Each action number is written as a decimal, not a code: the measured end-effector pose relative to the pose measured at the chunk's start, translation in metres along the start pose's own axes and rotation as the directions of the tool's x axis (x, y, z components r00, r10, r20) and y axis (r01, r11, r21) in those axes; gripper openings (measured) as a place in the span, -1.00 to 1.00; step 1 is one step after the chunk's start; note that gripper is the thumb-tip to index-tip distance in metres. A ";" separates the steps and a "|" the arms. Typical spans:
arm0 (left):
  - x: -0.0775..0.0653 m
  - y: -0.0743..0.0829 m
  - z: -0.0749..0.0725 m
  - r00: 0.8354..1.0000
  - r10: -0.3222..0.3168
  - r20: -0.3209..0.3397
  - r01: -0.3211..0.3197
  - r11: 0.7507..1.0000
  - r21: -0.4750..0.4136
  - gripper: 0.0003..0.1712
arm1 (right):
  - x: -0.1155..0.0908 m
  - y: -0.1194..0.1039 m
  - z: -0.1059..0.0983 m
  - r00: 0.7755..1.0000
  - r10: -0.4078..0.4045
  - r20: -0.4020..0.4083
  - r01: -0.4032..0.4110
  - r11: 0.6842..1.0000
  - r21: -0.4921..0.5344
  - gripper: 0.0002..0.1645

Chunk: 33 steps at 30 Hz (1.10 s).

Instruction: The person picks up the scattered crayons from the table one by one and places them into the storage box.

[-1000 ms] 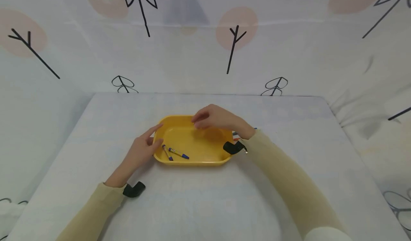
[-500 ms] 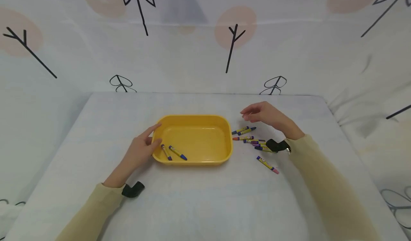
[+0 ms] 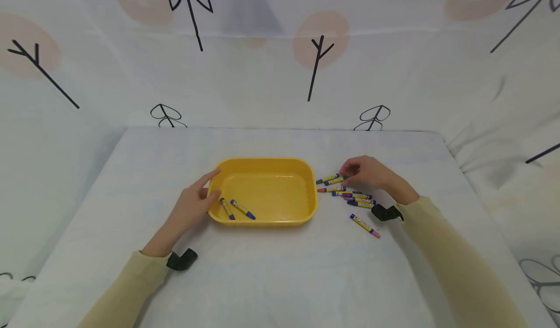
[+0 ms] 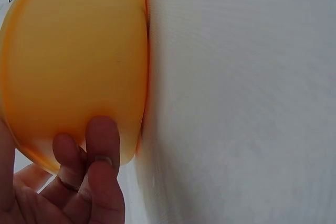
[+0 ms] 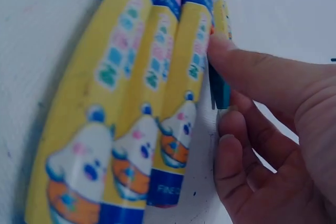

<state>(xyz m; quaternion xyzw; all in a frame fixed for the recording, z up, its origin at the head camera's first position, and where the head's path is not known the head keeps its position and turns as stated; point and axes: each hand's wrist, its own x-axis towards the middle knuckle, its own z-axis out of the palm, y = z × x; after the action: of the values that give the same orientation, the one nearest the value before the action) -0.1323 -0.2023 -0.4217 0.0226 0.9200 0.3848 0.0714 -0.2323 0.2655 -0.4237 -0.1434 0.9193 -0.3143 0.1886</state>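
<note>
The yellow tray (image 3: 280,194) lies on the table, held at its left end by my left hand (image 3: 190,206). In the left wrist view the fingers (image 4: 102,140) press against its outer wall. Two crayons, one purple (image 3: 227,209) and one blue (image 3: 242,209), rest inside at the front left. To the right of the tray, my right hand (image 3: 372,175) reaches down to the loose crayons. Its thumb and fingers pinch the dark teal end of a crayon (image 5: 220,90) in the right wrist view. Several other yellow-wrapped crayons (image 5: 79,129) lie close beside that hand.
An orange crayon (image 3: 331,190) points at the tray's right wall. Nearer the front lies a pink crayon (image 3: 365,226), apart from the cluster. The table's white cloth (image 3: 271,274) spreads out in front, and a patterned cloth wall (image 3: 262,85) stands behind.
My right hand has moved from over the tray out to the right, then down onto the loose crayons, and now pinches one. The left hand stays on the tray.
</note>
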 end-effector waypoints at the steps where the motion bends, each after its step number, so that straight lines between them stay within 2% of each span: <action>1: 0.000 -0.001 0.000 1.000 0.003 -0.001 -0.003 1.000 0.000 -0.34 | 0.000 -0.001 0.001 1.000 -0.001 -0.003 0.001 1.000 -0.015 -0.73; 6: -0.001 -0.002 0.000 1.000 0.018 -0.004 -0.018 1.000 -0.009 -0.35 | -0.001 -0.003 0.001 1.000 -0.018 0.021 0.019 0.998 -0.061 -0.81; 12: -0.001 -0.001 0.000 0.999 0.031 -0.009 -0.031 0.999 -0.016 -0.35 | -0.005 -0.002 -0.005 0.995 -0.076 0.065 0.083 0.991 -0.104 -0.75; 22: -0.002 0.001 0.000 1.000 0.028 -0.005 -0.028 0.999 -0.020 -0.36 | -0.016 -0.011 -0.018 0.994 -0.099 0.044 0.104 0.986 -0.128 -0.78; 28: -0.002 0.002 -0.001 1.000 0.018 -0.002 -0.018 1.000 -0.005 -0.35 | -0.017 -0.030 -0.030 0.991 -0.126 0.041 0.129 0.988 -0.086 -0.72; 33: -0.002 0.003 -0.001 1.000 0.014 -0.001 -0.014 1.000 -0.002 -0.35 | -0.011 -0.060 -0.033 0.985 -0.156 0.075 0.156 0.988 -0.002 -0.67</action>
<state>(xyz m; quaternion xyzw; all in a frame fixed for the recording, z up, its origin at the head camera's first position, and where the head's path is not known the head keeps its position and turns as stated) -0.1305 -0.2014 -0.4189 0.0290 0.9195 0.3860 0.0682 -0.2277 0.2413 -0.3589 -0.2273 0.8988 -0.3189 0.1970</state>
